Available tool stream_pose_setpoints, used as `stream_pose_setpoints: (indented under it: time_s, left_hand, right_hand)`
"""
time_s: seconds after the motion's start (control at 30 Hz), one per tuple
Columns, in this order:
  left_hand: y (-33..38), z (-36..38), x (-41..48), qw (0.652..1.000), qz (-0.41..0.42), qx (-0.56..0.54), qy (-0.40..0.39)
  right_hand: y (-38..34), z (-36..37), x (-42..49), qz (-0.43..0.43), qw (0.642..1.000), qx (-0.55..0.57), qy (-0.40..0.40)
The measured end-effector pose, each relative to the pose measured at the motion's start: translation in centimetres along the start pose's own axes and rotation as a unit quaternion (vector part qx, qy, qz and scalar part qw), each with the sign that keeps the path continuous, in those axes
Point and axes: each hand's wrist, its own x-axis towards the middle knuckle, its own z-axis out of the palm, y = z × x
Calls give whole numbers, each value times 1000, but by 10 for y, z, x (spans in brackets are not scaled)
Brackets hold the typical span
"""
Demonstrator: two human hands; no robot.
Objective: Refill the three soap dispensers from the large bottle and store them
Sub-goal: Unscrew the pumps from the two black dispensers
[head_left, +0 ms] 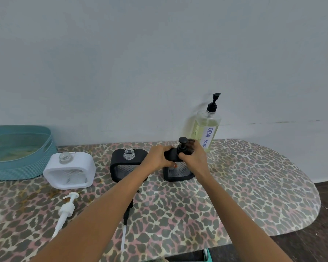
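Dispenser (178,173) well inside table (254,186) edge

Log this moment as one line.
left hand: holds right black dispenser | right hand: grips its pump, seated | white dispenser: open | middle black dispenser: open | large bottle: upright, untouched

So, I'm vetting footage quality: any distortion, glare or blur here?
Head view: wide-angle distortion bows the table edge; light soft and even, faint shadow beside the large bottle; no glare; its label reads sharply; left hand and right hand gripping the capped black dispenser look crisp.
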Motion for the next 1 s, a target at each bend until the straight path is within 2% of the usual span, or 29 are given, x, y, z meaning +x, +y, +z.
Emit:
stream_pose_setpoints:
  time_s: [0.1,0.2,0.27,0.53,0.63,0.73,1.0]
  left_hand:
    - [0,1,-1,1000,3,0,2]
    - [-1,1,-1,1000,3,0,0]
    - [-1,1,-1,1000,3,-2,2]
    - [-2,1,0,1000,1,-5,6]
    - [-3,2,1,1000,3,-4,6]
    - [-3,2,1,1000,8,-1,6]
    - [-5,2,2,1000,8,-12,5]
  right_hand:
    - [2,3,0,-5,1000,-2,0]
    - [4,7,3,-5,996,-76,54]
    - [4,8,3,-6,995,-72,72]
    - [3,4,-3,-9,999,-28,37]
    - [2,5,-4,-11,997,-71,29]
    - [2,10,-4,-26,990,-123,69]
    - [-5,4,-9,-64,996,-25,57]
